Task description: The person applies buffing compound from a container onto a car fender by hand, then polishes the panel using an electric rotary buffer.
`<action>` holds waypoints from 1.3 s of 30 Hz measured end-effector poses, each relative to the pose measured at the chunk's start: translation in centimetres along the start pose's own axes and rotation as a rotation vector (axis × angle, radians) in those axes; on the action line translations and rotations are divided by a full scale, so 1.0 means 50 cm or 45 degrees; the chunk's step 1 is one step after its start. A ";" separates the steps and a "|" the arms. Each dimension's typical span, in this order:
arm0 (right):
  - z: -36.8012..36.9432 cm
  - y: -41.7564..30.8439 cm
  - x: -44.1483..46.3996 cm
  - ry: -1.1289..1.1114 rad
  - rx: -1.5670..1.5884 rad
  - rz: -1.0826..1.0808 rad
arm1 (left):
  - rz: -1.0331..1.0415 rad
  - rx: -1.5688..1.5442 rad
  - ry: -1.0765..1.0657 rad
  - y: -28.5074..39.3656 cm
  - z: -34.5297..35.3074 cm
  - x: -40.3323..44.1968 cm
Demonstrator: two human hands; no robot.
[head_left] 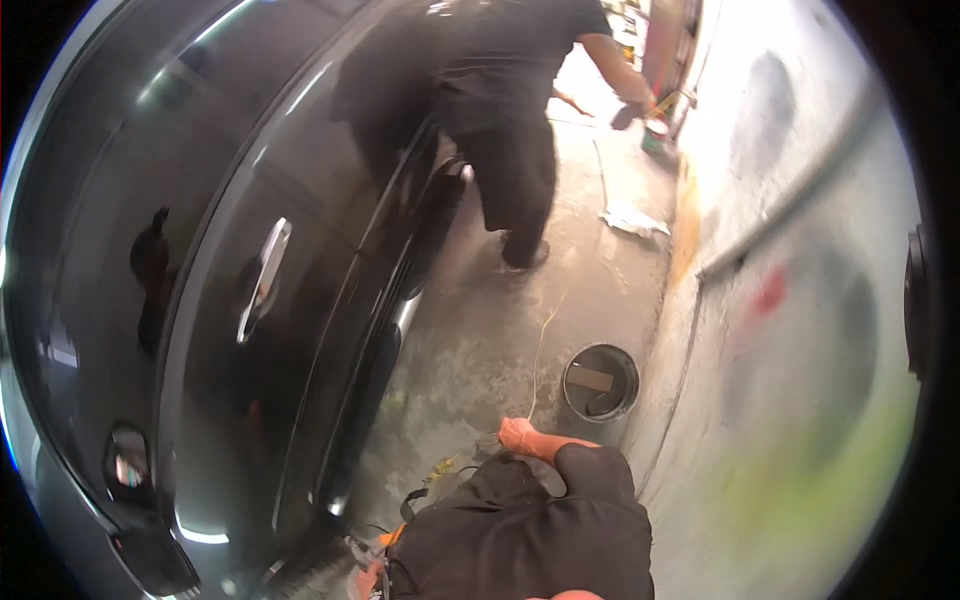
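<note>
My right hand (517, 435) is closed in front of my dark clothing, and a thin pale cord (541, 350) runs from it up along the floor. At the lower left, partly cut off by my body, my left hand (369, 578) is closed around an orange and black tool (390, 537). The tool's exact kind cannot be made out. Just left of my hands stands a glossy dark car (240, 400) with a chrome door handle (265, 280).
A round bucket (630, 400) with a flat piece inside stands near the stained wall (800, 330). Ahead, a person in dark clothes (500, 110) leans beside the car, one arm stretched toward the wall. A white crumpled piece (636, 222) lies on the concrete floor (450, 370).
</note>
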State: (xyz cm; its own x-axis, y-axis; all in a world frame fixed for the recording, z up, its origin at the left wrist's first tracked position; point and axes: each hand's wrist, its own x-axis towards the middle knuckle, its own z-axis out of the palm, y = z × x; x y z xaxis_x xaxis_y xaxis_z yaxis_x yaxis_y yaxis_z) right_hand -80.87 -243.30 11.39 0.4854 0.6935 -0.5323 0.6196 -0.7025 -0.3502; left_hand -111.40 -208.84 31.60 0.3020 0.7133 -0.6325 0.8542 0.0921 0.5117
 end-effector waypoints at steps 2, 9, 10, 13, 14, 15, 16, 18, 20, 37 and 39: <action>-0.021 -0.024 -0.011 -0.045 -0.079 -0.027 | -0.050 -0.131 0.086 -0.090 -0.017 -0.047; -0.113 -0.099 0.035 -0.263 -0.457 -0.236 | -0.139 -0.494 0.386 -0.199 -0.027 -0.305; -0.103 -0.097 0.045 -0.230 -0.494 -0.331 | -0.091 -0.527 0.416 -0.251 -0.019 -0.305; -0.100 -0.105 0.084 -0.198 -0.553 -0.413 | -0.204 -0.652 0.605 -0.304 -0.006 -0.321; -0.098 -0.118 0.093 -0.211 -0.596 -0.468 | -0.255 -0.622 0.626 -0.321 -0.015 -0.334; -0.093 -0.127 0.098 -0.217 -0.626 -0.491 | -0.289 -0.579 0.619 -0.339 -0.020 -0.342; -0.077 -0.115 0.117 -0.218 -0.642 -0.499 | -0.299 -0.676 0.610 -0.344 -0.027 -0.340; -0.040 -0.072 0.164 -0.215 -0.672 -0.617 | -0.304 -0.846 0.602 -0.345 -0.048 -0.341; -0.008 -0.114 0.144 -0.230 -0.630 -0.568 | -0.313 -0.846 0.618 -0.404 -0.079 -0.386; 0.125 -0.373 0.124 -0.178 -0.425 -0.527 | -0.367 -0.877 0.772 -0.586 -0.282 -0.419; 0.141 -0.421 0.144 -0.253 -0.348 -0.468 | -0.323 -0.920 0.806 -0.562 -0.334 -0.431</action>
State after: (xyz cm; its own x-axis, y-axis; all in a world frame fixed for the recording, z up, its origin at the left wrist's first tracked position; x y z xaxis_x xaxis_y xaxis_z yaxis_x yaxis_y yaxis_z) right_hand -94.79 -224.64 9.50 0.0940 0.8250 -0.5572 0.8797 -0.3308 -0.3415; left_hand -148.98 -215.23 40.56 -0.3157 0.8338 -0.4530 0.3352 0.5446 0.7688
